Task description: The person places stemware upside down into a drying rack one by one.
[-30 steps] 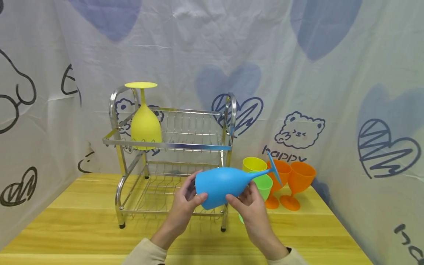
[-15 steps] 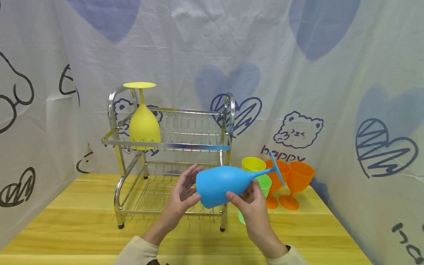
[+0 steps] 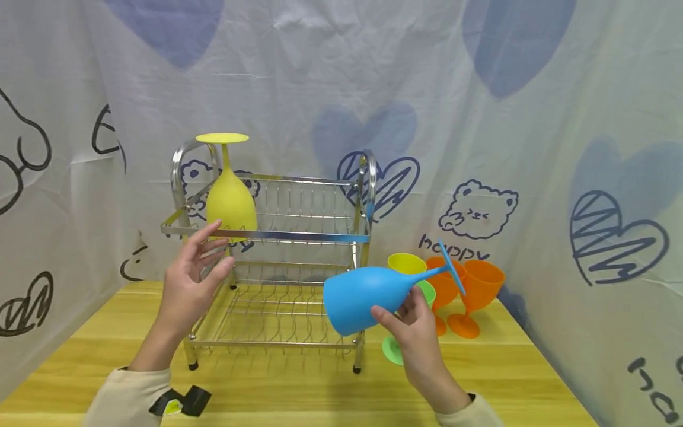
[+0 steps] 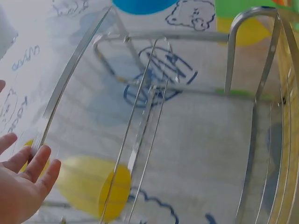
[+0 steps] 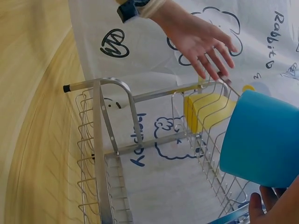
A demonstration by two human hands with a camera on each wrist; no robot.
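A blue plastic goblet [image 3: 368, 299] lies sideways in the air, its mouth facing left and its foot tipped up to the right. My right hand [image 3: 418, 344] grips its bowl near the stem; in the right wrist view the blue goblet [image 5: 261, 140] fills the right side. My left hand [image 3: 189, 281], fingers spread and holding nothing, is raised before the left front of the dish rack [image 3: 283, 236]. Upside down on the rack's upper tier stands a yellow goblet [image 3: 230, 198], just beyond the left fingertips. Whether those fingers touch the rack's rail cannot be told.
Right of the rack, two orange goblets [image 3: 482, 284], a yellow goblet [image 3: 407, 261] and a green goblet [image 3: 393, 350] stand upright, partly hidden by the blue one. The metal rack has a lower wire tier [image 3: 267, 314]. A patterned cloth [image 3: 299, 71] hangs behind the wooden table [image 3: 267, 394].
My left hand has let go of the blue goblet and moved left and up toward the rack's upper tier. The right hand keeps its hold, with the goblet slightly further right.
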